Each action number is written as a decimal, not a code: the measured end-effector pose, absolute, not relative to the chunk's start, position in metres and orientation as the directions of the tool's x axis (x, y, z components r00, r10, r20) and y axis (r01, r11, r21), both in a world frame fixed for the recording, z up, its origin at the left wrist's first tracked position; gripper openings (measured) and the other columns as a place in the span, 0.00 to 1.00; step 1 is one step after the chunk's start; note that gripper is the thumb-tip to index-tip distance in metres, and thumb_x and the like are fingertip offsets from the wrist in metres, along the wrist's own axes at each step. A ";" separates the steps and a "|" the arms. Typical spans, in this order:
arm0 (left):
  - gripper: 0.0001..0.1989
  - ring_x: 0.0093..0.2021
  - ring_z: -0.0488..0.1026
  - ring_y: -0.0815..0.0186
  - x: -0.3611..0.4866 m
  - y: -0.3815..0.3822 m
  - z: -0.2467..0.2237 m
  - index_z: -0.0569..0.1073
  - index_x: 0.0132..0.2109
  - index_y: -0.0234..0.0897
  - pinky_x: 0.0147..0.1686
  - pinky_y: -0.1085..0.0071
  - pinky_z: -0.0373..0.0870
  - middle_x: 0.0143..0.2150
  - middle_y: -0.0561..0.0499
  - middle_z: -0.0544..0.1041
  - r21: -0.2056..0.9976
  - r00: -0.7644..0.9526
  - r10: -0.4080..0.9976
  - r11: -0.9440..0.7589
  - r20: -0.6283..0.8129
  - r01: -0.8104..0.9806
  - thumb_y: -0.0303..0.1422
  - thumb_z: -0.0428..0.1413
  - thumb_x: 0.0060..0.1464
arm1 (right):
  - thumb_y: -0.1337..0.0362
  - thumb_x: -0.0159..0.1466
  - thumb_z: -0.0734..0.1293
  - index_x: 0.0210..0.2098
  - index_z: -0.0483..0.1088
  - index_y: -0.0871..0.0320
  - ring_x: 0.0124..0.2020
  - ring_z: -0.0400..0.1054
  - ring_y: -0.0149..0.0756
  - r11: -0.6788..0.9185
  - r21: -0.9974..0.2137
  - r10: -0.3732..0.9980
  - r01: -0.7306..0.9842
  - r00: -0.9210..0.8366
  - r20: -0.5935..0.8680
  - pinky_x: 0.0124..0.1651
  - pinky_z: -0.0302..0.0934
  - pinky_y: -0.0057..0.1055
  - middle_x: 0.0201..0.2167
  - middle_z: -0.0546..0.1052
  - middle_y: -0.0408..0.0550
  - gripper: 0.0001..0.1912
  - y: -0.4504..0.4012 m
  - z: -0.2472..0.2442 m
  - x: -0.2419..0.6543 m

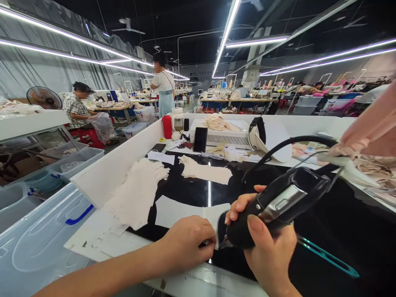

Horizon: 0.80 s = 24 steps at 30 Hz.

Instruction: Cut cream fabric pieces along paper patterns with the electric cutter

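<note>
My right hand is wrapped round a black corded hand tool with a silver switch plate. Its tip points down and left, at the right end of a curved white fabric piece lying on the black tabletop. My left hand is closed, fingers curled at that piece's edge beside the tip; the pinch itself is partly hidden. Left of it sits a stack of cream fabric pieces. Another small cream pile lies further back. Slim teal tweezers rest on the table to the right of my right hand.
A phone leans on a white vented box. Fabric scraps lie before it, and a red container stands behind. White boards wall the table. Plastic bins stand left. The tool's cable arches right. Co-workers sit and stand beyond.
</note>
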<state>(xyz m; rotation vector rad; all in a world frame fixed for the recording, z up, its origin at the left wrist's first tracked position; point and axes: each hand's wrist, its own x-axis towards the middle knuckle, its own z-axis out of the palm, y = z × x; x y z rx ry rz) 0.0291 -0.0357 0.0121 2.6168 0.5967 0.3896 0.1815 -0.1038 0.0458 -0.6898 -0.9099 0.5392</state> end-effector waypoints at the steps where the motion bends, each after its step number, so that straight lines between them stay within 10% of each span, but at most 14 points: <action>1: 0.07 0.37 0.74 0.66 0.029 -0.036 0.012 0.75 0.35 0.38 0.41 0.72 0.68 0.35 0.56 0.78 0.470 0.867 0.468 -0.812 0.172 0.345 0.21 0.59 0.54 | 0.60 0.67 0.75 0.55 0.68 0.49 0.28 0.72 0.35 0.666 -0.735 0.680 -0.129 0.509 0.527 0.29 0.70 0.32 0.34 0.75 0.42 0.20 -0.103 0.045 0.181; 24: 0.04 0.41 0.74 0.64 0.034 -0.030 0.009 0.75 0.40 0.35 0.45 0.71 0.69 0.39 0.52 0.77 0.332 0.883 0.371 -0.903 0.288 0.272 0.25 0.63 0.63 | 0.61 0.67 0.74 0.57 0.67 0.50 0.30 0.70 0.37 0.659 -0.749 0.676 -0.060 0.484 0.556 0.31 0.72 0.35 0.33 0.75 0.45 0.21 -0.104 0.038 0.188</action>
